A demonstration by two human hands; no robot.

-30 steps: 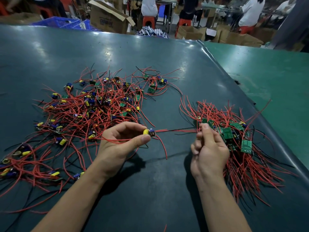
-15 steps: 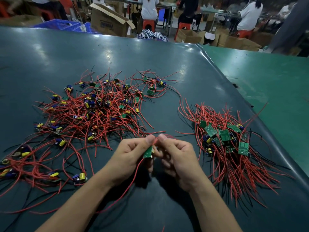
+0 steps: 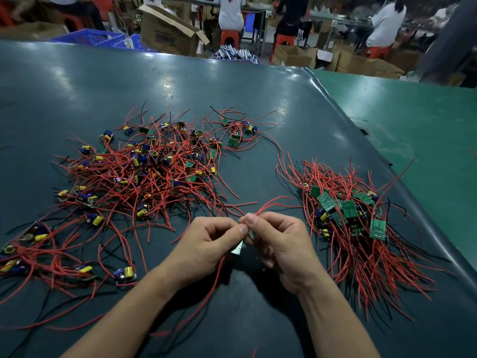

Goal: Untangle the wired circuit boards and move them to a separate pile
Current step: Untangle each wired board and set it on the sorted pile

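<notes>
Both hands met at the lower centre of the frame, over the dark mat. The left hand (image 3: pixel 206 244) pinched a small circuit board (image 3: pixel 238 248) between thumb and forefinger, with only its pale lower corner peeping out beneath the thumb. The right hand (image 3: pixel 280 248) had its thumb and forefinger closed on the red wires (image 3: pixel 268 204) where they left the board, the other fingers curled under. One lead arched up and to the right from that pinch; another trailed down between the wrists toward the bottom edge. Held so, I judged, the board was steadied by one hand while the other drew its leads straight and clear of its neighbours.

To the left and upper left sprawled the tangled heap (image 3: pixel 144 171), red and black wires knotted over boards with yellow and blue components, strays reaching the left edge. At the right lay the sorted pile (image 3: pixel 361 223), boards gathered in its middle with their wires combed mostly one way, toward the lower right, which I took to be why it sat within easy reach of the right hand. The table (image 3: pixel 180 83) ran back bare to cartons and seated workers along the top.
</notes>
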